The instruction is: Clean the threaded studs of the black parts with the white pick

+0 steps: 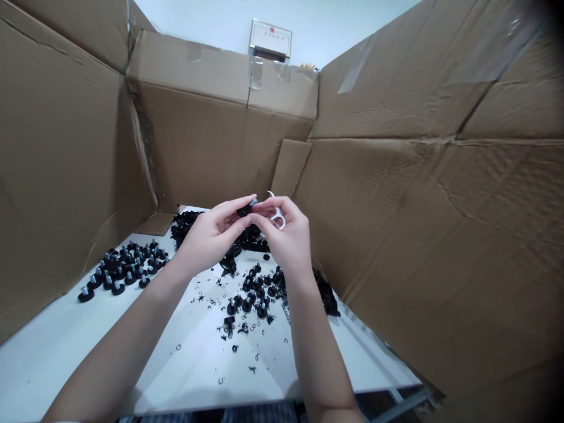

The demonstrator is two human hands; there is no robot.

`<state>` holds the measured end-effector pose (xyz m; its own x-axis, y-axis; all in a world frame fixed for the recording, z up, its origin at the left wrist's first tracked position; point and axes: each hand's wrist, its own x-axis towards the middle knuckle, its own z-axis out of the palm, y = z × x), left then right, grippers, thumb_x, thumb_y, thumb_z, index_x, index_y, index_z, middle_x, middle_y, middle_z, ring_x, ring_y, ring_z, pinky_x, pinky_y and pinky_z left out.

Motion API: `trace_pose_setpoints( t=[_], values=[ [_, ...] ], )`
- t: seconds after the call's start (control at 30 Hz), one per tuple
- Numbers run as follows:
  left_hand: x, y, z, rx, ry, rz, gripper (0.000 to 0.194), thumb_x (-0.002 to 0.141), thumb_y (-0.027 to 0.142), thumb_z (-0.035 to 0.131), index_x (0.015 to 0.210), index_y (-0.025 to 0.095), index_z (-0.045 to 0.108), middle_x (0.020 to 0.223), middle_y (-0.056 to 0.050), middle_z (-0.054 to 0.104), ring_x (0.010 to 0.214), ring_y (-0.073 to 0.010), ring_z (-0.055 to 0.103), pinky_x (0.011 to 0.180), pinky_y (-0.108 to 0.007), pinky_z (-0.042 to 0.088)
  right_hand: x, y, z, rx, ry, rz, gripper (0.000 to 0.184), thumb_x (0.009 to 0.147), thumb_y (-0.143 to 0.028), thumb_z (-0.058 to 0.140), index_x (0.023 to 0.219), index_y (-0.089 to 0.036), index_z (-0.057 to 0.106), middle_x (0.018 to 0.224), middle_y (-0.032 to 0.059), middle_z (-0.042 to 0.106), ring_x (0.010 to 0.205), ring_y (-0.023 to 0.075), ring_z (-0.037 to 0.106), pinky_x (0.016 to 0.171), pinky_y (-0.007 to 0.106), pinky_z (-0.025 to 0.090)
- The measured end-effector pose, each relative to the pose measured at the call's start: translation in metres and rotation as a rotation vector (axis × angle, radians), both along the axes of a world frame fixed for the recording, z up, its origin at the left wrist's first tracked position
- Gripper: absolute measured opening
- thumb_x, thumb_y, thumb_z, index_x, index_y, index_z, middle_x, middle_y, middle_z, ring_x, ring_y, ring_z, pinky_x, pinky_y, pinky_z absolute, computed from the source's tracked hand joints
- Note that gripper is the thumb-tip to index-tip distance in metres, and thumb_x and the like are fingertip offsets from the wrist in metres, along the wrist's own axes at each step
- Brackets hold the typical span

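My left hand [209, 232] is closed on a black screw-in foot [245, 209], a round base with a silver threaded stud pointing up to the right. My right hand [284, 232] is closed around small scissors with white looped handles [279, 218]; their blades are mostly hidden by my fingers. Its fingertips meet those of my left hand at the foot, above the table. Below them lies a loose group of similar black feet [247, 302], among small black rings and trimmed scraps [211, 302].
Many finished-looking black feet [127, 264] stand studs-up in a cluster at the left of the white table [176, 376]. Black scrap material [185, 226] is heaped at the back, and more [326, 294] lies right of my forearm. Tall cardboard walls [220, 141] enclose three sides.
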<state>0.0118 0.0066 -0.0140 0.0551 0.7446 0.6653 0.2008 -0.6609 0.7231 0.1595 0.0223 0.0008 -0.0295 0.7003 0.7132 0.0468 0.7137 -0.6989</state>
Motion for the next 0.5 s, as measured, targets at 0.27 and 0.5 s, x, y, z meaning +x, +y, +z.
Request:
trace_pose_setpoints(
  t=[0.27,0.5],
  values=[
    [-0.001,-0.01,0.003,-0.024,-0.158,-0.261,0.043,0.089,0.023,0.063,0.129,0.024,0.05,0.112,-0.004,0.072,0.101,-0.0153,0.069,0.091,-0.028,0.057,0.001,-0.012,0.004,-0.006,0.108,0.209,0.017,0.074,-0.026,0.073,0.087,-0.026,0.061,0.099,-0.0019,0.072,0.076,0.0116,0.066,0.068,0.029,0.059],
    [0.001,-0.015,0.002,-0.017,-0.108,-0.193,0.037,0.089,0.024,0.063,0.123,0.022,0.05,0.11,-0.005,0.071,0.1,-0.0152,0.069,0.089,-0.026,0.057,-0.006,-0.013,0.002,-0.08,0.242,0.082,0.019,0.067,-0.022,0.077,0.069,-0.023,0.058,0.066,-0.0056,0.066,0.065,0.0108,0.065,0.064,0.026,0.055]
  ],
)
